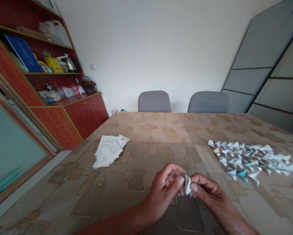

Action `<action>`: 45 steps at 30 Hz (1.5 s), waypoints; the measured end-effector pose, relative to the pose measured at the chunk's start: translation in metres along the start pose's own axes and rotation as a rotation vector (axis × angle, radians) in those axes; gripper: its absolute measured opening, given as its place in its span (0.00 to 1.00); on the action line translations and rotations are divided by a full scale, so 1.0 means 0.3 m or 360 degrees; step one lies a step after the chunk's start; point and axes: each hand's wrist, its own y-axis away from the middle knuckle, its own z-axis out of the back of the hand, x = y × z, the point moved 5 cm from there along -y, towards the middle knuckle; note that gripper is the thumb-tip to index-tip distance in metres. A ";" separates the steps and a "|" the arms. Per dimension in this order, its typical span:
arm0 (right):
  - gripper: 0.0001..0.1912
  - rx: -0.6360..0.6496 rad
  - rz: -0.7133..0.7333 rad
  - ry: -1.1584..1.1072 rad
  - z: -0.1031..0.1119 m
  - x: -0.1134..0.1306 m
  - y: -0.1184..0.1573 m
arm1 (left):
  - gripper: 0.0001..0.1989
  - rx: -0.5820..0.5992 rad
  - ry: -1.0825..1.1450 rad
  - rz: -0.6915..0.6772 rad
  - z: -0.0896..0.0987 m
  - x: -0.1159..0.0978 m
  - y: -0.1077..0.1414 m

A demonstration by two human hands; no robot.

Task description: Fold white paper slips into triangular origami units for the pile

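Left grip point(166, 183) and right grip point(208, 189) pinch paper point(187, 185), slips point(109, 151) left, triangles point(254, 162) right.

Soft, dimmish light — brightest on the wall point(156, 49); edge distortion tilts the cabinet point(85, 112) — slightly blurred.

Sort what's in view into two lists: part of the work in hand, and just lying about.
Seemingly part of the work:
- folded piece between left hand and right hand
- printed paper slips
- folded paper cluster

Apparently unrelated:
- kettle
- white jugs
- gray chairs
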 end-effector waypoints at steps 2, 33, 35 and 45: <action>0.16 -0.0075 0.0039 0.0022 0.010 0.007 0.000 | 0.13 -0.0038 0.0008 -0.0089 -0.003 -0.002 0.008; 0.06 -0.0299 0.0922 0.1182 -0.011 0.141 0.059 | 0.10 -0.0256 -0.0044 0.0248 -0.006 0.064 0.013; 0.08 -0.0284 0.1026 0.1240 -0.015 0.151 0.062 | 0.10 -0.0239 -0.0051 0.0281 -0.009 0.064 0.014; 0.07 -0.0255 0.0826 0.1056 -0.011 0.139 0.057 | 0.05 -0.0489 -0.0298 0.0049 0.030 0.055 0.009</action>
